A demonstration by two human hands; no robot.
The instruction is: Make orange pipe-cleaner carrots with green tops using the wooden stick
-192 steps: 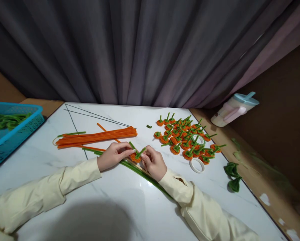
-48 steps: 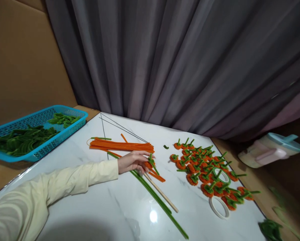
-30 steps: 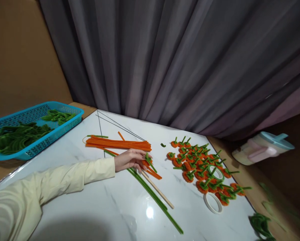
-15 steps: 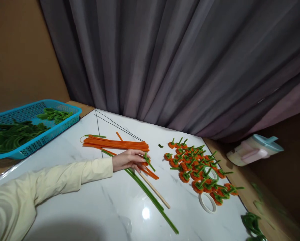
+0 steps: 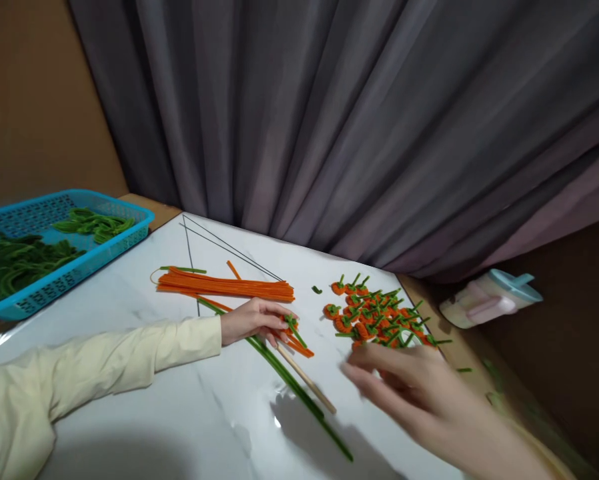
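Note:
In my left hand [image 5: 259, 321] is a small orange pipe-cleaner persimmon [image 5: 290, 324] with a green leafy top and a green stem, pinched between thumb and fingers above the table. Blurred by motion, my right hand [image 5: 414, 390] reaches in from the lower right, thumb and fingers apart with nothing seen between them. It covers part of a cluster of similar orange persimmons [image 5: 374, 312] with green stems. Near my left hand lie a bundle of orange pipe cleaners [image 5: 224, 285], long green pipe cleaners [image 5: 299, 393] and a thin wooden stick [image 5: 309, 380].
A blue basket [image 5: 114, 248] holding green pipe-cleaner pieces stands at the left. At the right edge is a cup with a pale blue lid [image 5: 514, 285]. A tape roll [image 5: 409, 338] shows partly behind my right hand. A grey curtain [image 5: 279, 120] hangs behind the white table [image 5: 169, 393].
My right hand has come into view from the lower right, hiding part of the persimmon cluster. My left hand keeps its hold on the persimmon. The whole view has shifted slightly.

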